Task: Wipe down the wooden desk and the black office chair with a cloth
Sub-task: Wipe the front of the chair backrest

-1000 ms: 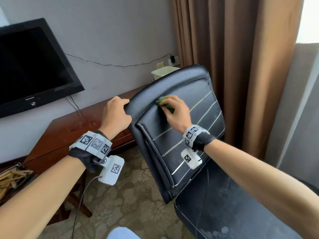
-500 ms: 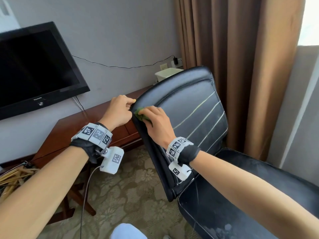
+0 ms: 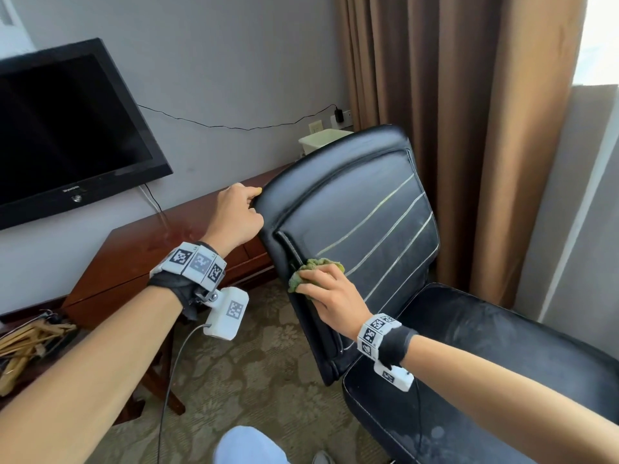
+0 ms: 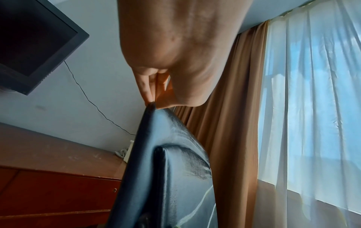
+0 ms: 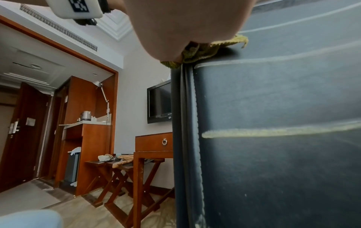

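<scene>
The right hand (image 3: 330,293) presses a bunched green cloth (image 3: 316,267) against the left edge of the chair (image 3: 361,229) back, about halfway down the backrest, fingers curled over the cloth and holding it. The left hand (image 3: 236,219) pinches the top left corner of the same backrest, thumb and fingers closed on its rim, steadying it. The desk (image 3: 134,262) stands just behind the chair.

To do this stroke well, the left hand should hold firm so the backrest does not swing away under pressure. The cloth should run along the piped seam beside the edge, where dust likely collects, with overlapping passes. The seat below the backrest looks dusty and probably needs wiping next.
</scene>
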Demonstrator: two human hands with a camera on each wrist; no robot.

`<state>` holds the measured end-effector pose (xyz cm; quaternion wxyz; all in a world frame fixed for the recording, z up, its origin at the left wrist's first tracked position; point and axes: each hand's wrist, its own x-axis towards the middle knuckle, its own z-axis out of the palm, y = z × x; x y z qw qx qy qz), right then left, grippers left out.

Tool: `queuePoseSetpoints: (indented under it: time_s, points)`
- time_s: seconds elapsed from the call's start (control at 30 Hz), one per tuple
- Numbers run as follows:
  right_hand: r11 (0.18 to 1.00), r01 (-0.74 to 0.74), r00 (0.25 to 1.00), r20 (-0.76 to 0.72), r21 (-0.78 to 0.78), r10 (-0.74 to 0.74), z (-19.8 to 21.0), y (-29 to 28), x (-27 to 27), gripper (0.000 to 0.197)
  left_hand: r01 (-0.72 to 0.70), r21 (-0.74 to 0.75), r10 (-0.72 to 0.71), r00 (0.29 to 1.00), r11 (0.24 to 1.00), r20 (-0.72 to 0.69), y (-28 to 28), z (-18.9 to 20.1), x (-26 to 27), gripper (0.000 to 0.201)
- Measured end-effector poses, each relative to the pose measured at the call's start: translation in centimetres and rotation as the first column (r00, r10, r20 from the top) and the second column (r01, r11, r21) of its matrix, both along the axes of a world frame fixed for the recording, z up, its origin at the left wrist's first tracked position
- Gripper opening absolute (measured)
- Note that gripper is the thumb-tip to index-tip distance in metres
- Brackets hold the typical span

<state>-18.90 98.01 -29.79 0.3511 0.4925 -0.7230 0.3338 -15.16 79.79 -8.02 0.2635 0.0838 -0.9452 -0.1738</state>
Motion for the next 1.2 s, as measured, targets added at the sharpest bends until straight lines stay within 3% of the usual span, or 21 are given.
queuePoseSetpoints:
  time_s: [0.13, 0.3, 0.47, 0.6, 0.73, 0.87, 1.0, 1.1, 1.2]
  points:
    - [0.998, 0.065, 0.997, -0.035, 0.01, -0.064, 1.5, -0.6, -0.1, 0.03, -0.014, -0.015, 0.014, 1.0, 1.0, 0.01, 0.2, -0.1, -0.2, 0.059]
    - [0.995, 0.096, 0.991, -0.086, -0.039, -0.099, 7.0, -2.1, -0.7, 0.038, -0.007, -0.02, 0.007, 1.0, 1.0, -0.003, 0.1, 0.0, -0.4, 0.059]
    - [0.984, 0.109, 0.994, 0.019, -0.139, -0.107, 10.2, -5.0, -0.9, 0.035, -0.001, 0.002, 0.001, 1.0, 1.0, 0.011, 0.0, 0.3, 0.1, 0.058]
    - [0.979, 0.172, 0.985, -0.006, -0.108, -0.173, 8.5, -6.1, -0.2, 0.041, -0.014, 0.03, 0.014, 1.0, 0.999, 0.0, 0.1, 0.3, 0.1, 0.058]
    - [0.974, 0.225, 0.955, -0.198, 0.001, -0.22, 6.9, -5.0, 1.1, 0.036, -0.014, 0.029, 0.014, 1.0, 0.999, 0.004, 0.1, 0.1, 0.1, 0.061]
    - [0.953, 0.277, 0.918, -0.326, 0.121, -0.226, 1.8, -3.5, 2.9, 0.029, -0.009, 0.027, 0.009, 1.0, 1.0, 0.012, 0.1, 0.0, 0.2, 0.059]
    - [0.912, 0.27, 0.942, -0.281, 0.309, -0.183, -3.8, -2.7, 4.5, 0.033, 0.021, 0.019, -0.021, 0.999, 1.0, 0.024, 0.1, 0.0, 0.4, 0.061]
    - [0.861, 0.222, 0.973, -0.16, 0.457, -0.166, -8.6, -2.2, 6.0, 0.044, 0.015, 0.017, -0.016, 0.999, 1.0, 0.046, 0.2, 0.3, 0.6, 0.062]
    - [0.903, 0.193, 0.981, -0.081, 0.384, -0.175, -10.5, -1.4, 7.1, 0.037, 0.01, -0.022, -0.008, 0.998, 1.0, 0.064, 0.4, 0.3, 0.7, 0.064]
